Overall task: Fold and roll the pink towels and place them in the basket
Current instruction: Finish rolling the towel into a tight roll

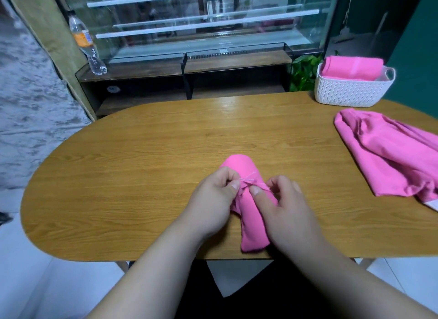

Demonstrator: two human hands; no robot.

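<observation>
rolled pink towel (251, 223) on table, basket (350, 93) far-right

Head view — looking down, close over table (142, 152)

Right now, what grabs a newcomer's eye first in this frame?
The rolled pink towel at the near edge of the wooden table, pinched at its loose edge by the left hand and right hand. Next, the loose pink towels heaped at the right, and the white basket behind them, already holding a folded pink towel.
</observation>
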